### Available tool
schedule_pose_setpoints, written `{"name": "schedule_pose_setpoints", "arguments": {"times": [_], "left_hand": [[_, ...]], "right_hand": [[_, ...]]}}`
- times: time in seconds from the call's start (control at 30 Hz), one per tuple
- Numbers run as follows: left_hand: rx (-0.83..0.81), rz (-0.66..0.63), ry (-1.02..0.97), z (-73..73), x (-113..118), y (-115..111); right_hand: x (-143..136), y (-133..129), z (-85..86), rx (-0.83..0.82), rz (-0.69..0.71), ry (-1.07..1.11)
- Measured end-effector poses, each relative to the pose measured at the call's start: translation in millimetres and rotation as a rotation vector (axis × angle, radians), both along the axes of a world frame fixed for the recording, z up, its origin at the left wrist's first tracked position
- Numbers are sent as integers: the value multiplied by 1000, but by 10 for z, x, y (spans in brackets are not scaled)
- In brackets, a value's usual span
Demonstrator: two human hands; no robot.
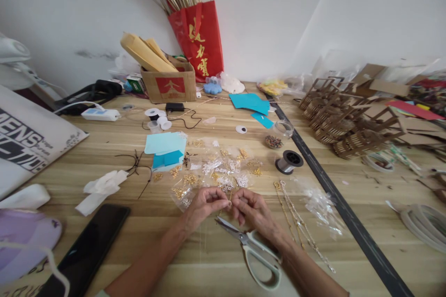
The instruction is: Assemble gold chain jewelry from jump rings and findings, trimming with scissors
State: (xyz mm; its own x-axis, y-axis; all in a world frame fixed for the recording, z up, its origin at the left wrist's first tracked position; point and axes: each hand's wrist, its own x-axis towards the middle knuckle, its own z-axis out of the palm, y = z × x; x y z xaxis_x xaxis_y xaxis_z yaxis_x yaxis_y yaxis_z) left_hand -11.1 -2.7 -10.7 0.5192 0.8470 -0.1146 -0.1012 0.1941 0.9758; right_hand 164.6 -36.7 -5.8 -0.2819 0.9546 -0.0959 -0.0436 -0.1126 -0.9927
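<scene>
My left hand and my right hand meet above the wooden table, both closed in a pinch. Between the fingertips shows a thin gold-coloured strand with what looks like a tiny ring; its details are too small to tell. Just below the hands lie scissors with pale handles, blades parted, partly under my right wrist. Clear bags of small gold and silver jewellery findings spread right behind my fingers. To the right of my right hand rest several gold and silver chains.
A wire spool and a bead tub stand behind the chains. Crumpled clear bags lie at right, near a dark strip. A black phone and tissue are at left. Brown woven-look baskets crowd the far right.
</scene>
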Motion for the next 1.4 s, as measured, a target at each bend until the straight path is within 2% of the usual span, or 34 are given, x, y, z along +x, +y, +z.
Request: {"name": "schedule_pose_setpoints", "arguments": {"times": [0.6,1.03,1.2,1.4], "left_hand": [[-7,35,24,-7,16,-3],[-10,39,28,23,14,-11],[22,30,33,31,10,-12],[36,36,63,4,15,-3]], "right_hand": [[19,21,-58,-30,-7,33],[-8,6,-32,9,-10,1],[-21,-27,-56,63,-9,-52],[-30,-57,-91,291,-5,-246]]}}
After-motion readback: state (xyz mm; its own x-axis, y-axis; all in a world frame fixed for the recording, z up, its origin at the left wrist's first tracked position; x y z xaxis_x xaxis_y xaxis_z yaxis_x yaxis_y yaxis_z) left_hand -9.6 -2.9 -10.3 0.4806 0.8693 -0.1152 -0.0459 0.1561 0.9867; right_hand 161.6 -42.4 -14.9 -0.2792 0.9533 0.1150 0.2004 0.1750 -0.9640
